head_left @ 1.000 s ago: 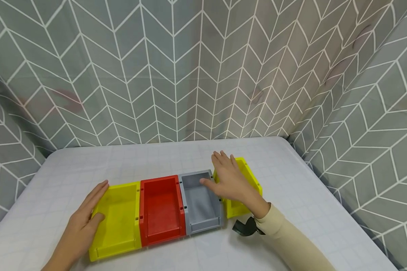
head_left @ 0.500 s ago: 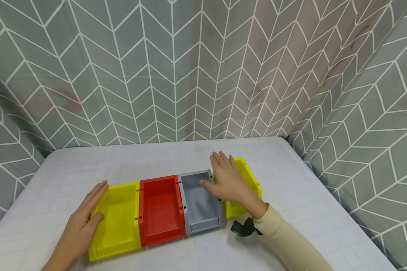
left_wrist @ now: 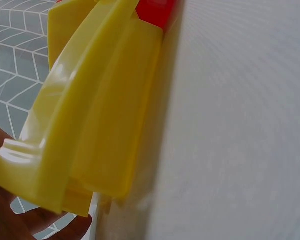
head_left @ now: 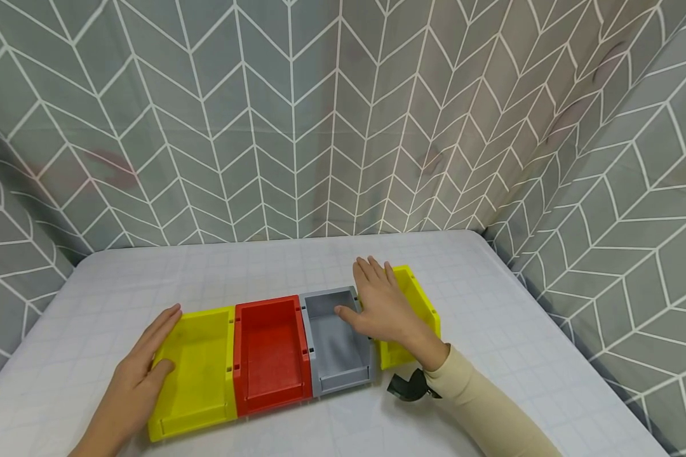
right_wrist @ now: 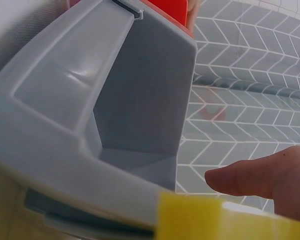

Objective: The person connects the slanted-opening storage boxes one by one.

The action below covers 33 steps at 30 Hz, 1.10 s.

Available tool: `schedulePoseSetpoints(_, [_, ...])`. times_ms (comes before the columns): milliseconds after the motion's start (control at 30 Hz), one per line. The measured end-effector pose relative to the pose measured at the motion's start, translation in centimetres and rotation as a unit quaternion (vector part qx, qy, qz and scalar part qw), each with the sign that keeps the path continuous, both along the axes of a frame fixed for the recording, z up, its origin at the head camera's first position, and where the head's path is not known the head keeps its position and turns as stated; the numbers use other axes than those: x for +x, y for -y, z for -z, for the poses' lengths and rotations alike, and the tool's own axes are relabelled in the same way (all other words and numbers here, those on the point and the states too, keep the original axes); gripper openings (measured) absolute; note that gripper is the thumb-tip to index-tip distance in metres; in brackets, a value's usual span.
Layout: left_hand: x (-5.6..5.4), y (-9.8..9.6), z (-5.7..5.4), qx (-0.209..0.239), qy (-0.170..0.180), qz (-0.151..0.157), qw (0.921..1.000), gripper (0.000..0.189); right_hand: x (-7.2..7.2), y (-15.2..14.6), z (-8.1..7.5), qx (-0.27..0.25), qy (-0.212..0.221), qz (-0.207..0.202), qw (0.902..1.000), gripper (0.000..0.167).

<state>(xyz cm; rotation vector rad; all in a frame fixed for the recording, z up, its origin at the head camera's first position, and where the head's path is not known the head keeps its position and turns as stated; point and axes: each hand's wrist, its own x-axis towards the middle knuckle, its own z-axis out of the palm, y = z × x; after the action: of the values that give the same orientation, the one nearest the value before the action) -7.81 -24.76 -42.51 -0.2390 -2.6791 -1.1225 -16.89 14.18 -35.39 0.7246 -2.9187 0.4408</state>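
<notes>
A yellow bin (head_left: 197, 368), a red bin (head_left: 274, 355) and a grey bin (head_left: 343, 346) stand side by side in a row. At the right end, a second yellow bin (head_left: 420, 301) sits against the grey one, slightly angled. My left hand (head_left: 134, 374) holds the first yellow bin's left wall, thumb over the rim and fingers outside. My right hand (head_left: 385, 308) rests over the seam between the grey and second yellow bins, fingers straight, thumb above the grey bin. It hides part of that seam. In the right wrist view, the thumb (right_wrist: 245, 177) is extended.
The bins stand on a table covered with a white cloth (head_left: 297, 270). Grey chevron-patterned curtains (head_left: 320, 127) rise behind and at both sides. A black curved piece (head_left: 408, 385) shows at the right sleeve's cuff.
Both hands and the bins stay almost as they were. My right hand and wrist have shifted very slightly to the left.
</notes>
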Motion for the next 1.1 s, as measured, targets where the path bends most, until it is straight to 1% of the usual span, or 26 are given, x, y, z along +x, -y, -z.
schedulePoseSetpoints(467, [0.04, 0.02, -0.03, 0.000, 0.003, -0.001, 1.0000, 0.074, 0.02, 0.25, 0.16, 0.001, -0.001, -0.003, 1.0000, 0.089])
schedulePoseSetpoints(900, [-0.13, 0.20, 0.01, 0.001, -0.007, 0.002, 1.0000, 0.078, -0.02, 0.26, 0.49, 0.004, -0.003, -0.005, 1.0000, 0.090])
schedulePoseSetpoints(1100, [-0.20, 0.07, 0.06, 0.005, -0.001, 0.003, 1.0000, 0.078, -0.01, 0.27, 0.57, 0.004, 0.000, -0.006, 1.0000, 0.090])
